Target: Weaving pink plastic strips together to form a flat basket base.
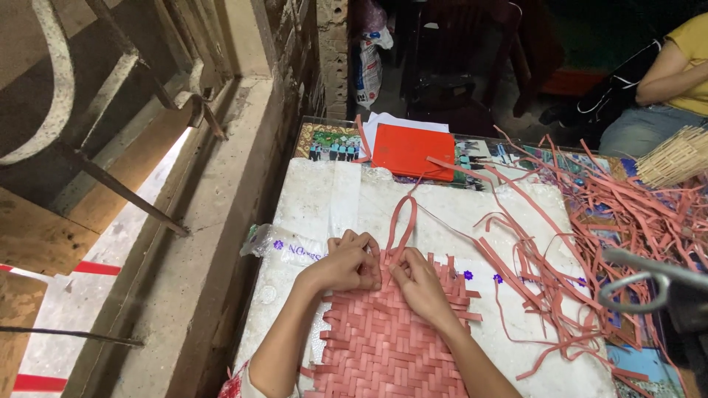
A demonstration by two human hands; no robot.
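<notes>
Fingers of left hand (346, 264) and right hand (417, 284) pinch together on red strip (402, 221); woven mat (383, 339) beneath.

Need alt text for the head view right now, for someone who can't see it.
Both hands, left hand and right hand, pinch at the far edge of a pink woven mat on a white-covered table, with one strip looping upward. Loose pink strips pile to the right, a red folder lies beyond, and another person's arm shows at the top right.
</notes>
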